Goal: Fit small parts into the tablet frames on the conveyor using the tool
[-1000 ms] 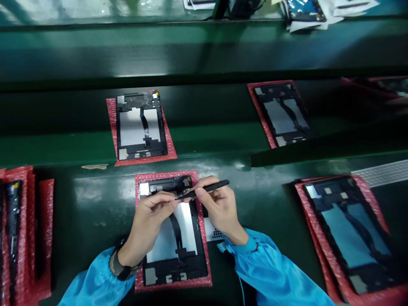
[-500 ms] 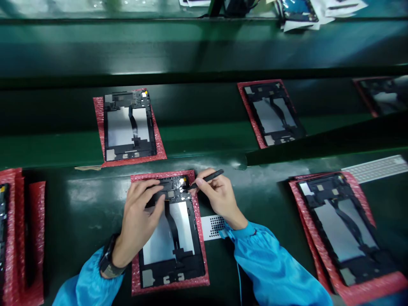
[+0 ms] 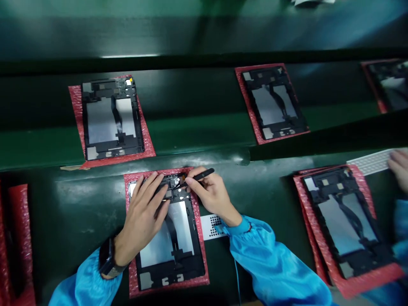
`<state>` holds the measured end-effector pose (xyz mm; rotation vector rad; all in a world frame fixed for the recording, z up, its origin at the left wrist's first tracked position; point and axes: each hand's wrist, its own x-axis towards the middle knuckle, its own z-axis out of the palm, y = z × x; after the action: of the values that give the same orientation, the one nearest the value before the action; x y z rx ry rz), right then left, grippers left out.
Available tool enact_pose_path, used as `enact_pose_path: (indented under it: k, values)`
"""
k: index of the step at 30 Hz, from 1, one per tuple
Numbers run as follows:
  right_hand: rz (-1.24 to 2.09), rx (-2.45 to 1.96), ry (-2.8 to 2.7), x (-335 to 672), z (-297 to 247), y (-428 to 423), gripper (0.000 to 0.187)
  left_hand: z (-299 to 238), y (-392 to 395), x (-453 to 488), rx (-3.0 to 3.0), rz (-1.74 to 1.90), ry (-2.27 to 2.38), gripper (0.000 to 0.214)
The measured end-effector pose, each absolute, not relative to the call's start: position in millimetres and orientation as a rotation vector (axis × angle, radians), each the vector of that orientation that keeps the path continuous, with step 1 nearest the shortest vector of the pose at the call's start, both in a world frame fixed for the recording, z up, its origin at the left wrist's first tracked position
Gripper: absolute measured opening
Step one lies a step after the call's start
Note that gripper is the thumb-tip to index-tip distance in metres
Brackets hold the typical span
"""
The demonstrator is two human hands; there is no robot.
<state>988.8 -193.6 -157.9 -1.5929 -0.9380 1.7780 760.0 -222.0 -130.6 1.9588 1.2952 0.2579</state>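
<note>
Black slim tool (image 3: 206, 173), pinched by the right hand (image 3: 212, 193), slanted over a tablet panel (image 3: 183, 225).
From the head camera, thumb and fingers were clamped together on the tool above the panel's upper right part; its dark tip was hard to make out against the dark components, so contact could not be told. Spread fingers of the left hand (image 3: 142, 223) hid the panel's upper left and part of its left edge; whether they pressed could not be told. Below both hands, the panel lay on red bubble wrap (image 3: 134, 280). At the right edge, the frame cut off a co-worker's blurred hand (image 3: 400, 170) and another panel (image 3: 390, 85).
</note>
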Motion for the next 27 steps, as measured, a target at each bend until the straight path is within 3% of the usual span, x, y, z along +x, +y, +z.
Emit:
enact_pose_path:
  k: [27]
  values:
    - [1.737,-1.650,-1.079,1018,-165,-199,0.023,-129,-225,796,2.068,0.145,1.242,0.048]
